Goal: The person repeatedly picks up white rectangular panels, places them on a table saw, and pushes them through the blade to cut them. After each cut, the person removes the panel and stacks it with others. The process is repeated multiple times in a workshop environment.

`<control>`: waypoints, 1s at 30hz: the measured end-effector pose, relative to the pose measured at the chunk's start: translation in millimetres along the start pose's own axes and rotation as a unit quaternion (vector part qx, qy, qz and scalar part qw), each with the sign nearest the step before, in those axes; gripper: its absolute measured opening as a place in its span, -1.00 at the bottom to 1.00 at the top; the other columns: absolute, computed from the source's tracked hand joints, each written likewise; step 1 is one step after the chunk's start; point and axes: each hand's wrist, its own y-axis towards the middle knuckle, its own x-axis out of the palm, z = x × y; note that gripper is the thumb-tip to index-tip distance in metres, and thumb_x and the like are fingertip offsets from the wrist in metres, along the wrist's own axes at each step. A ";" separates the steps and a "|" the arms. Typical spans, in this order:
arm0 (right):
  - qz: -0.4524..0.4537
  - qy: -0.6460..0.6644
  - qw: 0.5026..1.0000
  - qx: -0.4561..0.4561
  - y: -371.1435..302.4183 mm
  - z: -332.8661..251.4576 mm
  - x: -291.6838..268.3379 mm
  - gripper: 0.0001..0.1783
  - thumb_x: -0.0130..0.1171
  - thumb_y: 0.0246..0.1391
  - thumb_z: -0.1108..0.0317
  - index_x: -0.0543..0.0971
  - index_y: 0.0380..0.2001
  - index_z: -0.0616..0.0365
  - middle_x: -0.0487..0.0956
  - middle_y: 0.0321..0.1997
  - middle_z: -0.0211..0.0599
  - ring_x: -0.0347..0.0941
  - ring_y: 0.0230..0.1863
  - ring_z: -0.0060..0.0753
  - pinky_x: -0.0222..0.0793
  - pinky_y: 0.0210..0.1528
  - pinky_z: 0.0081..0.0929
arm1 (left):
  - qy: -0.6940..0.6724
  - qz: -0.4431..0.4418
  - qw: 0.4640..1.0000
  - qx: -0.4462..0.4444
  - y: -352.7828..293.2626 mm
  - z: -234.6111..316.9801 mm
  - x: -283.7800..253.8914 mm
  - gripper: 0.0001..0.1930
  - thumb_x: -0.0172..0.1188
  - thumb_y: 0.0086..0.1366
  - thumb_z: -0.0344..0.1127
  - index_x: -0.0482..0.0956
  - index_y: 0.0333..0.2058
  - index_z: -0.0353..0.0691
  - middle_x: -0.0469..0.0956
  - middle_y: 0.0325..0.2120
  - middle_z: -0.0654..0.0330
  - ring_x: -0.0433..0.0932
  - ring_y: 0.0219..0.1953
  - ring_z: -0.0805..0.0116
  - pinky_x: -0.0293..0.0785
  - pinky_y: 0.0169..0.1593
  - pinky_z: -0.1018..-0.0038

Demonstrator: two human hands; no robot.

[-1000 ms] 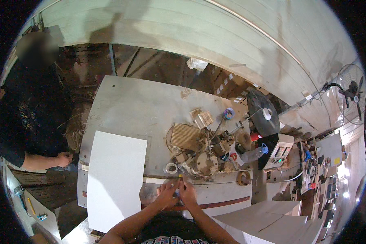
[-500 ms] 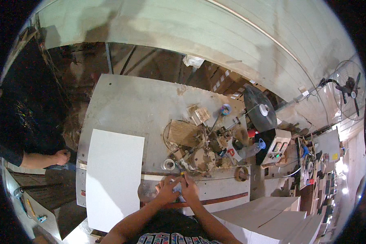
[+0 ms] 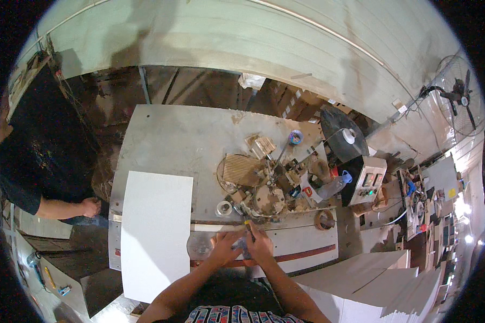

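Both my hands are close together over the near edge of the machine table (image 3: 167, 126). My right hand (image 3: 260, 248) is closed around a slim dark tool with a yellow end (image 3: 247, 223), its exact kind too small to make out. My left hand (image 3: 226, 248) sits just beside it, fingers bent towards a small pale bluish thing (image 3: 238, 245) between the hands. What that thing is remains unclear. A large white board (image 3: 156, 231) lies to the left of my left forearm. Beyond my hands stands a dusty machine head (image 3: 268, 200), with a roll of tape (image 3: 223, 209) near it.
A person (image 3: 54, 161) in dark clothes stands at the left, one hand (image 3: 90, 206) by the table's corner. A control box (image 3: 367, 182) and a clear bottle (image 3: 333, 186) are at the right. White boards (image 3: 355, 280) are stacked at the near right. A fan (image 3: 461, 97) is further off.
The view has shifted slightly. My hands remain close together, with my left fingers now less spread. The yellow-ended tool stays in my right hand.
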 end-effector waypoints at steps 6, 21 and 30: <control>-0.050 -0.051 0.996 0.055 8.2 0.6 4.8 -0.42 0.24 0.45 0.08 0.58 0.47 -0.16 0.72 0.05 0.09 0.71 -0.04 0.30 0.66 -0.02 0.14 | -0.001 -0.009 1.000 0.002 1.3 -10.2 6.3 -0.14 0.41 0.38 0.00 0.33 0.62 0.25 0.47 0.47 0.09 0.27 0.44 -0.20 0.11 0.47 -0.36; -0.032 0.033 0.986 0.160 27.5 2.7 55.0 -0.41 0.25 0.45 -0.01 0.58 0.42 -0.06 0.74 0.16 0.15 0.70 0.10 0.41 0.59 0.14 0.22 | 0.012 0.019 0.998 -0.059 6.2 -20.5 17.7 0.06 0.48 0.16 -0.07 0.28 0.66 0.12 0.66 0.30 0.16 0.37 0.35 -0.12 0.08 0.55 -0.06; 0.034 0.049 0.985 0.161 23.6 -8.2 67.3 -0.48 0.29 0.43 -0.06 0.58 0.28 -0.02 0.76 0.08 0.17 0.69 0.10 0.43 0.57 0.12 0.23 | -0.060 0.011 0.996 -0.065 5.1 -20.6 12.6 0.09 0.39 0.17 -0.16 0.17 0.70 0.00 0.63 0.29 0.00 0.36 0.37 -0.18 0.17 0.57 -0.03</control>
